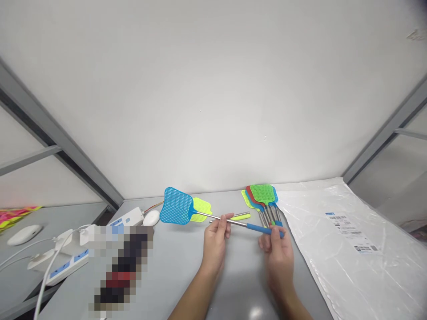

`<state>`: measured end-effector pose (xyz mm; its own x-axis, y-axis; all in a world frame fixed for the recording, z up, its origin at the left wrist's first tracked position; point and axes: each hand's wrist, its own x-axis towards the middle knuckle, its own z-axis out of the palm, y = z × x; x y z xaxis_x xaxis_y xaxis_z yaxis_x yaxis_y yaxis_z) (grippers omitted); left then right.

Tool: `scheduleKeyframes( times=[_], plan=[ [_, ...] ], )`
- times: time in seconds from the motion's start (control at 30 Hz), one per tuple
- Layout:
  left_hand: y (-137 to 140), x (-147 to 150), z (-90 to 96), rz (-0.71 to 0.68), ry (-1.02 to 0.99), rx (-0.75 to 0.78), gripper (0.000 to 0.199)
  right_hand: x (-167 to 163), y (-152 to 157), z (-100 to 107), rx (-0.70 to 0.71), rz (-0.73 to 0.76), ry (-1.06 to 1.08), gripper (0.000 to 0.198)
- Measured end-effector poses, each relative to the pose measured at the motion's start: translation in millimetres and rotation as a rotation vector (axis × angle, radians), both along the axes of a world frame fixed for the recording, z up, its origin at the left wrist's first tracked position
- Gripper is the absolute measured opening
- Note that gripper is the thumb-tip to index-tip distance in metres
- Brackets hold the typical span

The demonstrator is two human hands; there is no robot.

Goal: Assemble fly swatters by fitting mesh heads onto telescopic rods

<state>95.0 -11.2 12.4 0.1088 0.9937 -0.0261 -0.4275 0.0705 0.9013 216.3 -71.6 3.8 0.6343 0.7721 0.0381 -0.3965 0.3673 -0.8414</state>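
Observation:
A blue fly swatter (pixel 177 206) with a metal shaft is held up over the table, its mesh head pointing left. My left hand (pixel 216 238) pinches the metal shaft near its middle. My right hand (pixel 278 253) is closed around the blue handle at the right end. Behind it on the table lies a yellow-green fly swatter (pixel 201 210), partly covered by the blue one. Close beyond my right hand, a pile of fly swatters (pixel 263 194) in green, red, blue and yellow lies with the handles toward me, some of them hidden by my hand.
To the right lies a white plastic mailing bag (pixel 320 231) with a printed label (pixel 352 233). On the left are a power strip (pixel 68 266) with plugs and white cables, a round white object (pixel 151 218) and a blurred-out dark item (pixel 123 271). A wall (pixel 213 111) stands behind the table.

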Motion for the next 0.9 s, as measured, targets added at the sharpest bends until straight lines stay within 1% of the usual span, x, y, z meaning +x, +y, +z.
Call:
scheduleKeyframes(
  times=[0.07,0.13,0.2,0.33,0.4,0.5,0.6,0.63,0.77,0.9],
  plan=[
    [8.8,-11.7,5.6,0.061,-0.113,-0.017,0.037,6.7,-4.3,-0.7,-0.012,-0.051,0.000,0.019],
    [19.8,-25.9,12.6,0.175,-0.257,-0.041,0.034,14.9,-6.9,-0.8,-0.012,-0.107,0.021,0.018],
    [30.9,-41.2,19.9,0.270,-0.350,-0.033,0.031,22.8,-7.2,0.0,-0.005,-0.144,0.048,0.018],
    [44.1,-63.1,29.3,0.278,-0.404,-0.008,0.028,30.0,-4.0,3.1,0.002,-0.156,0.070,0.019],
    [45.0,-66.3,29.9,0.261,-0.387,-0.019,0.030,29.5,-2.8,4.3,-0.006,-0.133,0.074,0.019],
    [43.0,-63.5,27.8,0.260,-0.319,-0.037,0.034,27.4,-2.4,5.4,-0.025,-0.125,0.060,0.019],
    [38.8,-55.0,24.9,0.285,-0.247,-0.019,0.025,23.7,-2.7,5.5,-0.032,-0.151,0.024,0.020],
    [36.7,-51.0,23.7,0.275,-0.211,-0.004,0.024,21.7,-2.8,5.3,-0.039,-0.144,0.003,0.021],
    [26.6,-33.7,17.9,0.165,-0.055,0.014,0.035,12.2,-3.0,4.4,-0.054,-0.090,-0.093,0.020],
    [20.7,-26.9,15.0,0.138,0.012,0.012,0.037,16.2,-2.5,3.8,-0.058,-0.068,-0.140,0.020]
  ],
)
